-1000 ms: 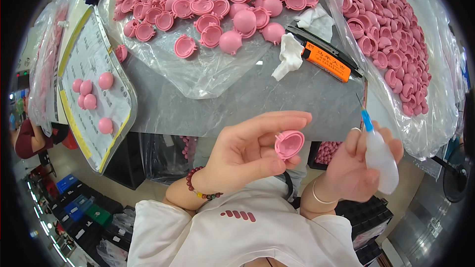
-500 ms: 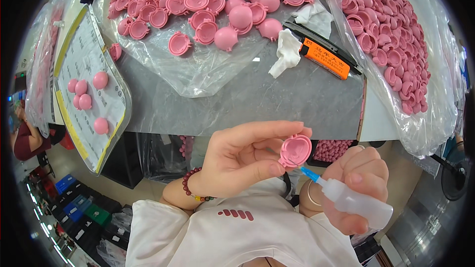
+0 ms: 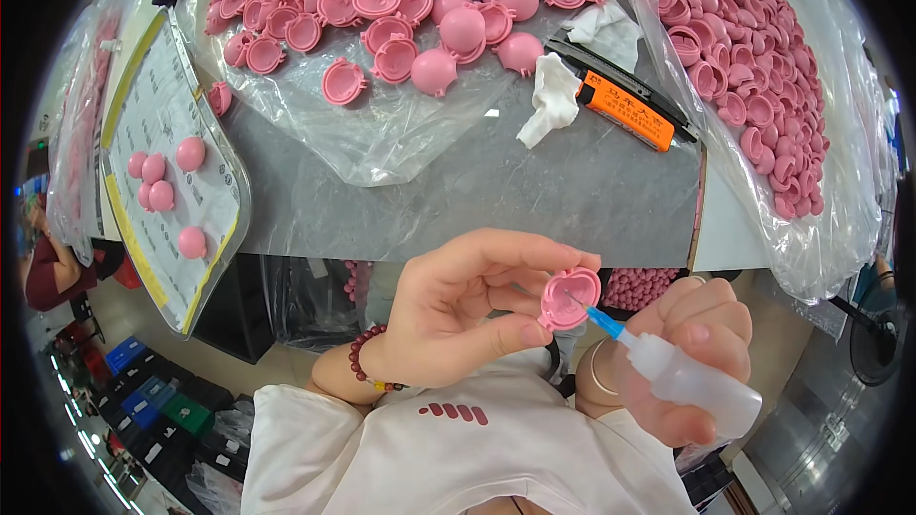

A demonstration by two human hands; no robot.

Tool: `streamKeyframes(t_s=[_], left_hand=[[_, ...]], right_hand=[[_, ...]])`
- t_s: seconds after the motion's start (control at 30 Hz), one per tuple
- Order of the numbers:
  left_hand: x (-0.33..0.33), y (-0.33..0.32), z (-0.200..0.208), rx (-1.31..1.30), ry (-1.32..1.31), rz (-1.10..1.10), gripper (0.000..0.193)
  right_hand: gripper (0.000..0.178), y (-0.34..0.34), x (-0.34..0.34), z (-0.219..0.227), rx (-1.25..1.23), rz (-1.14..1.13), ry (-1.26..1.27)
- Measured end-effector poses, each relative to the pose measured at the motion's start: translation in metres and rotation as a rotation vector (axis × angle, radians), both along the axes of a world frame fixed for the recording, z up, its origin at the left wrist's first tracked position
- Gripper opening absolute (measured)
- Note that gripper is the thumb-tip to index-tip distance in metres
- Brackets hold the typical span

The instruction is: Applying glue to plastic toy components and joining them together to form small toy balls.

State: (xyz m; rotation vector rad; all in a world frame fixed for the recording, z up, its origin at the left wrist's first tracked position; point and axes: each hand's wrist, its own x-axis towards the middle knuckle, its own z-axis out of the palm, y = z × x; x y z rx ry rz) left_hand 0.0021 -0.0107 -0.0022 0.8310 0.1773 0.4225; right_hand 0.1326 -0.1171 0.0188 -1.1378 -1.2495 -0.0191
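Between thumb and fingers, my left hand pinches a round pink plastic half-shell, its hollow side facing up toward me. My right hand is wrapped round a translucent white squeeze bottle with a blue needle tip. The thin needle reaches over the hollow of the shell; whether it touches the inner surface I cannot tell. Both hands are in front of the table's near edge. A large pile of similar pink shells lies on clear plastic sheeting across the table.
On the left, a clear-edged tray holds several closed pink balls. An orange box, a black tool and crumpled white tissue lie beyond my hands. More pink shells fill a plastic bag at right. Another person's arm shows far left.
The bottle's needle has moved from the shell's lower rim up and over its hollow. The shell is tilted slightly differently and sits a little lower in my left hand.
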Motion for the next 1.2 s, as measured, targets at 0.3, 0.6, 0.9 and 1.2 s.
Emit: streamKeyframes(t_s=[0.3, 0.6, 0.9, 1.2], left_hand=[[-0.003, 0.002, 0.001, 0.137, 0.002, 0.007, 0.046], [-0.005, 0.007, 0.008, 0.593, 0.121, 0.123, 0.042], [0.001, 0.005, 0.002, 0.758, 0.021, 0.23, 0.032], [0.004, -0.002, -0.009, -0.348, -0.3, -0.15, 0.028]], right_hand=[[0.06, 0.003, 0.001, -0.001, 0.06, 0.001, -0.005], [0.061, 0.0, -0.001, -0.004, -0.023, -0.086, -0.032], [0.054, 0.002, -0.005, -0.006, 0.295, -0.116, 0.252], [0.031, 0.015, 0.032, -0.027, -0.419, -0.412, 0.267]])
